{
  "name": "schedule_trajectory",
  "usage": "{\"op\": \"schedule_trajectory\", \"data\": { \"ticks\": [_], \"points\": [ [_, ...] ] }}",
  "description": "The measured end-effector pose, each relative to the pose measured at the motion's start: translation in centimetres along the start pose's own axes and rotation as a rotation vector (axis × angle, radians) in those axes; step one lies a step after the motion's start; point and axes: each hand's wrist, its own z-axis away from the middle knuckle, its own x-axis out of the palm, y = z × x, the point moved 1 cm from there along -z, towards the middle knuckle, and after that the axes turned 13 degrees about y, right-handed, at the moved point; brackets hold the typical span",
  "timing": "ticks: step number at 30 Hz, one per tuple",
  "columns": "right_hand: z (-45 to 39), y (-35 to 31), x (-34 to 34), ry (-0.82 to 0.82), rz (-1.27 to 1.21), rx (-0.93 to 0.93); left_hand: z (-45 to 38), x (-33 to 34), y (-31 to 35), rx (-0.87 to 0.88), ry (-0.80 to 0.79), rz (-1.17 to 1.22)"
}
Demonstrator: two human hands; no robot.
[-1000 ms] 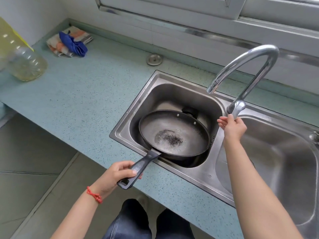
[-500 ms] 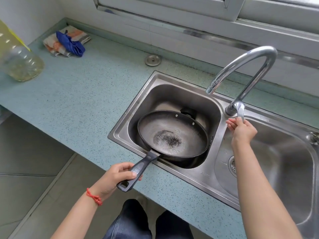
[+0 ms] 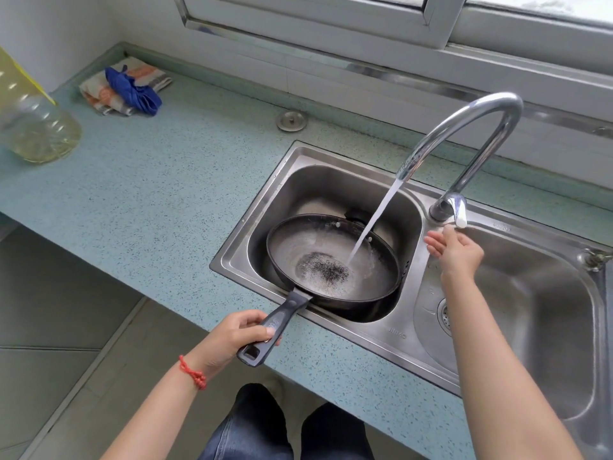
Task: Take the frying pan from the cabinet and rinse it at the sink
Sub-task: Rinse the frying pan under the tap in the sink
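1. Left hand (image 3: 232,340): fingers curled round the dark handle (image 3: 277,323) of the frying pan (image 3: 331,263), thumb on top; a firm grip near the handle's free end. A red bead bracelet (image 3: 192,373) sits on the wrist behind the fingers.
2. Frying pan: held out ahead of the left fingers, its bowl inside the left basin of the steel sink (image 3: 265,207), the handle crossing the front rim.
3. Water stream (image 3: 374,220): falls from the curved tap (image 3: 464,127) into the pan, landing right of a dark rough patch at the pan's centre; the pan floor looks wet.
4. Right hand (image 3: 454,250): fingers straight and loosely spread, gripping nothing; fingertips at the tap lever (image 3: 459,210), just below its end. Contact cannot be confirmed.
5. Speckled blue countertop (image 3: 166,180), well left of the left fingers: a clear plastic bottle (image 3: 33,127), and a folded cloth (image 3: 126,84) with a blue item on it. A round metal cap (image 3: 292,121) lies beyond the sink.
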Motion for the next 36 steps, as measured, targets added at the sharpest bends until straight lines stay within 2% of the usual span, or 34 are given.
{"op": "schedule_trajectory", "data": {
  "ticks": [6, 12, 14, 18, 20, 24, 30, 36],
  "points": [
    [10.6, 3.6, -0.4, -0.084, 0.222, -0.031, -2.1, 0.0, 0.1, 0.031, -0.017, -0.079],
    [23.3, 6.4, 0.4, -0.231, 0.423, -0.023, -4.1, 0.1, 0.1, 0.056, -0.143, -0.154],
    [25.6, 6.8, 1.2, -0.254, 0.521, 0.025, -4.6, 0.3, -0.1, 0.054, -0.184, -0.150],
    [27.8, 7.6, 2.5, -0.281, 0.629, 0.108, -5.3, 0.6, -0.4, 0.030, -0.169, -0.106],
    [28.4, 7.7, 3.3, -0.278, 0.614, 0.172, -5.4, 0.8, -0.5, -0.010, -0.185, -0.080],
    [28.9, 7.4, 4.3, -0.365, 0.413, 0.337, -5.6, 0.8, -0.7, -0.093, -0.214, 0.019],
    [28.8, 7.2, 2.6, -0.383, 0.315, 0.291, -4.8, 1.7, -1.1, -0.051, -0.205, 0.065],
    [29.1, 6.9, 0.2, -0.505, 0.225, 0.228, -3.3, 2.3, -2.1, -0.028, -0.158, 0.141]
  ]
}}
